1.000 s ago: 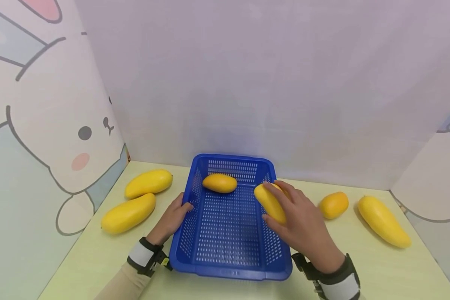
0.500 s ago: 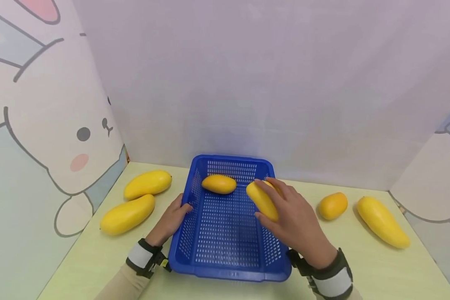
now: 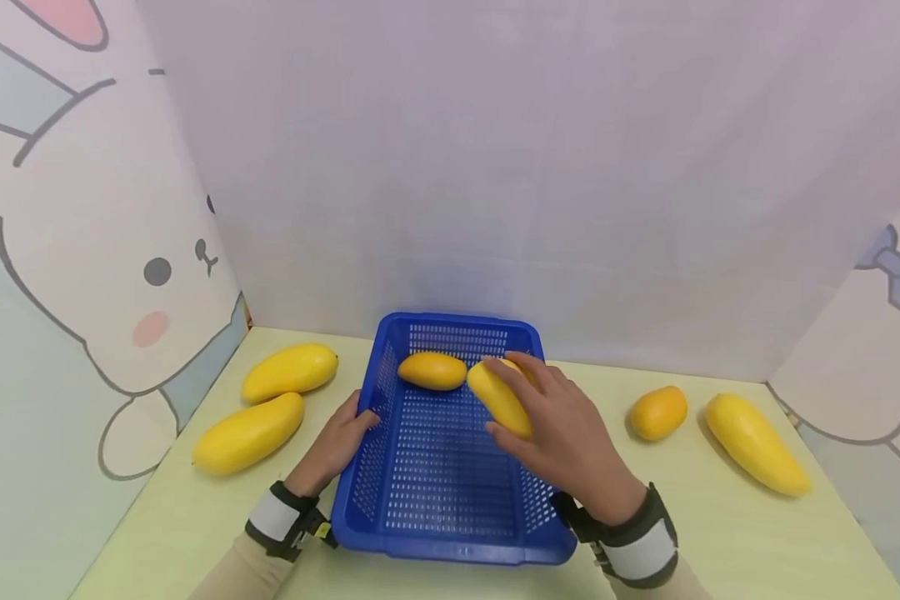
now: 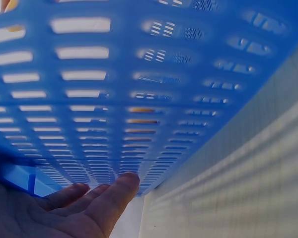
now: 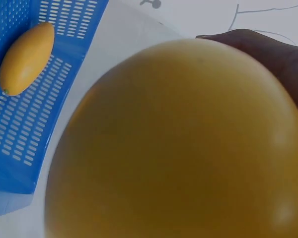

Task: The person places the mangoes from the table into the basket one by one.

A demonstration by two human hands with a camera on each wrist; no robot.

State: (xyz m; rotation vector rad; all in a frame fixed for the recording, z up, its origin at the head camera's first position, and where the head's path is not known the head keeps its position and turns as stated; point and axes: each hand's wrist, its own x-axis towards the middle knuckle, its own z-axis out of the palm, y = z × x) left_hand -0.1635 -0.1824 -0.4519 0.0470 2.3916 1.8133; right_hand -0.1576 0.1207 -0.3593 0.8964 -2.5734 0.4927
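Note:
A long yellow mango is gripped in my right hand, held over the right part of a blue plastic basket. In the right wrist view that mango fills most of the picture, with part of the hand behind it. My left hand holds the basket's left side, thumb over the rim. Its fingers lie along the outside of the slotted wall in the left wrist view. Inside the basket, near its back left, lies a smaller orange-yellow mango.
Two yellow mangoes, one farther back and one nearer, lie left of the basket on the pale table. To the right are a small orange mango and a long yellow mango. A pale curtain hangs behind.
My right hand has moved left with the yellow mango, from the basket's right rim farther in over its inside. The left hand keeps its hold on the basket.

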